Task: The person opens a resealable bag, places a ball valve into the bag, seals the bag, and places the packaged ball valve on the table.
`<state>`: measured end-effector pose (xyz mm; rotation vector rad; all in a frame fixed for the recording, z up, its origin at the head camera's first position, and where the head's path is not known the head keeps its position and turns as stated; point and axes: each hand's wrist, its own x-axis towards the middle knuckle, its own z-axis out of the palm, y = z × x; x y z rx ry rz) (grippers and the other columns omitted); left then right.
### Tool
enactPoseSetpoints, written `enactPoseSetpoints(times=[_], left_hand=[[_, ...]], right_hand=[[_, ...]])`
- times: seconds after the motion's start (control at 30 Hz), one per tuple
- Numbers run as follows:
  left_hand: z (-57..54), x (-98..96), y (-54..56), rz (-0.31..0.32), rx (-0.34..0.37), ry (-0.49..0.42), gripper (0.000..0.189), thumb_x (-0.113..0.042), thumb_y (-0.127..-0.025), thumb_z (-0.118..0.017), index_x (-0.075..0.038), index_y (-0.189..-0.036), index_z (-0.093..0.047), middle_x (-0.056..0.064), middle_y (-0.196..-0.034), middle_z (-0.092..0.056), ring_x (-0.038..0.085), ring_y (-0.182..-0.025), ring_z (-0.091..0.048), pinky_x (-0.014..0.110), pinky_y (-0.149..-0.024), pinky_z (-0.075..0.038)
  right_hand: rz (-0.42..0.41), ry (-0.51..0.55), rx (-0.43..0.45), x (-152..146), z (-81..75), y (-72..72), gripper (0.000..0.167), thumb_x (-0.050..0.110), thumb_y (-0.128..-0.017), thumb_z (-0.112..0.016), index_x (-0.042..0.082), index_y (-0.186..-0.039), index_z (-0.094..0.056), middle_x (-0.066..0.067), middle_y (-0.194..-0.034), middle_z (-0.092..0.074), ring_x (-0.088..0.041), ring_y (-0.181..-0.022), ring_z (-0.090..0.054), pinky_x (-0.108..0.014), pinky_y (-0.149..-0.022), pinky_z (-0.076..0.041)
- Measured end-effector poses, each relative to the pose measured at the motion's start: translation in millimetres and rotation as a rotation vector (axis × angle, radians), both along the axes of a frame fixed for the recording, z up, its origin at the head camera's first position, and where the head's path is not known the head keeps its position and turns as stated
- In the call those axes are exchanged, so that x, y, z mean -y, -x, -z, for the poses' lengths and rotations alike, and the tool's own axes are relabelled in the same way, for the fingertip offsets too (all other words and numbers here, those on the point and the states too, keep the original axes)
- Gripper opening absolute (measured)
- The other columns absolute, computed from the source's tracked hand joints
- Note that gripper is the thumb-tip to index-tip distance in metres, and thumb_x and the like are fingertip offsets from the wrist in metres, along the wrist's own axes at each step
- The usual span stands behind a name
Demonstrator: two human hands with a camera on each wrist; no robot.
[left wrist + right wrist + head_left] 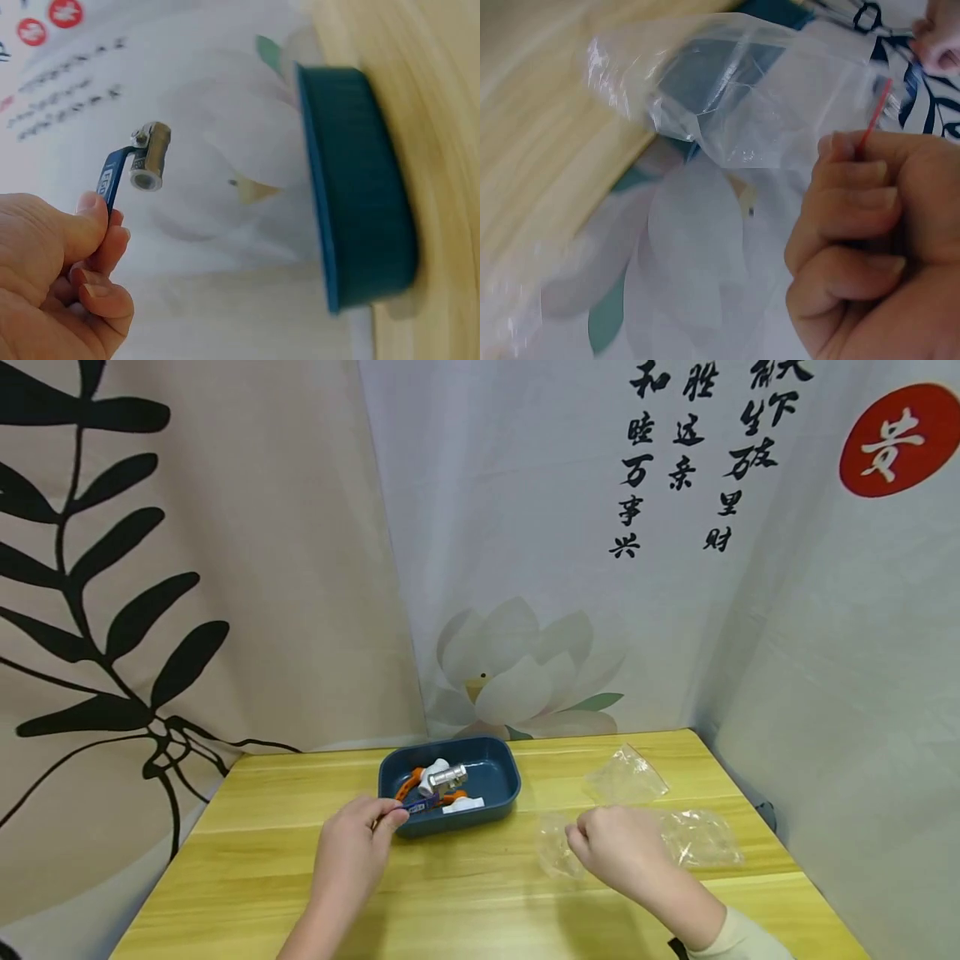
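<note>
My left hand [351, 843] pinches the blue lever of a small metal ball valve [154, 154] between thumb and fingers. The valve is held up in the air, and from the head it overlaps the dark blue tray [501, 777]. White fittings [463, 804] and orange-handled parts [408, 784] lie inside that tray. To the right, over the table, my right hand [624, 850] has its fingers curled and grips a clear plastic bag [720, 90] by its edge. A thin red strip [877, 112] sticks up at those fingertips. The bag hangs down, crumpled and see-through.
More clear plastic bags lie on the wooden table [247, 877]: one at the back right [628, 777] and another crumpled one [701, 837] beyond my right wrist. A printed cloth [525, 527] hangs behind the table's back edge.
</note>
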<state>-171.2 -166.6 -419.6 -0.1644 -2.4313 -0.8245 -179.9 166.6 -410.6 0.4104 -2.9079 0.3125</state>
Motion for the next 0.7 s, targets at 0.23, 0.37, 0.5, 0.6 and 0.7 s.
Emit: enactPoseSetpoints(times=[0.23, 0.37, 0.5, 0.6, 0.7], left_hand=[[-5.1, -20.0, -45.4, 0.055, -0.271, 0.095, 0.017, -0.011, -0.077, -0.093, -0.015, -0.086, -0.080, -0.010, -0.079, -0.068, 0.003, -0.072, -0.057, 0.019, -0.063, -0.049], [0.1, -32.6, -54.2, 0.128, -0.344, 0.182, 0.012, -0.021, -0.083, -0.088, -0.016, -0.086, -0.078, -0.011, -0.079, -0.066, 0.003, -0.075, -0.057, 0.014, -0.068, -0.048], [10.9, -41.1, -54.6, 0.170, -0.378, 0.274, 0.035, -0.040, -0.104, -0.058, -0.017, -0.084, -0.076, -0.010, -0.078, -0.065, 0.004, -0.076, -0.056, 0.013, -0.069, -0.048], [17.7, -46.5, -53.5, 0.178, -0.379, 0.340, 0.053, -0.046, -0.110, -0.040, -0.017, -0.082, -0.074, -0.010, -0.077, -0.063, 0.005, -0.075, -0.055, 0.015, -0.066, -0.048], [22.9, -50.7, -52.2, 0.185, -0.364, 0.409, 0.047, -0.044, -0.109, -0.047, -0.017, -0.083, -0.075, -0.010, -0.077, -0.061, 0.006, -0.074, -0.052, 0.016, -0.063, -0.046]], right_hand=[[-0.066, 0.078, 0.056, 26.9, 13.2, -0.2, 0.060, 0.029, -0.103, -0.067, 0.025, -0.052, -0.034, 0.014, -0.049, -0.023, -0.004, -0.047, -0.025, -0.025, -0.047, -0.020], [-0.080, 0.087, 0.055, 30.6, 14.7, 0.4, 0.059, 0.029, -0.102, -0.067, 0.024, -0.052, -0.035, 0.014, -0.049, -0.025, -0.004, -0.047, -0.027, -0.024, -0.046, -0.021], [-0.099, 0.085, 0.077, 33.4, 15.9, 0.6, 0.057, 0.029, -0.103, -0.066, 0.024, -0.053, -0.038, 0.013, -0.050, -0.029, -0.005, -0.047, -0.030, -0.025, -0.046, -0.023], [-0.108, 0.083, 0.094, 35.0, 16.6, 0.2, 0.055, 0.028, -0.103, -0.065, 0.024, -0.054, -0.039, 0.012, -0.051, -0.031, -0.006, -0.048, -0.032, -0.026, -0.046, -0.024], [-0.116, 0.082, 0.101, 36.0, 16.6, -0.5, 0.054, 0.027, -0.103, -0.064, 0.024, -0.055, -0.039, 0.012, -0.051, -0.031, -0.006, -0.049, -0.032, -0.027, -0.046, -0.025]])
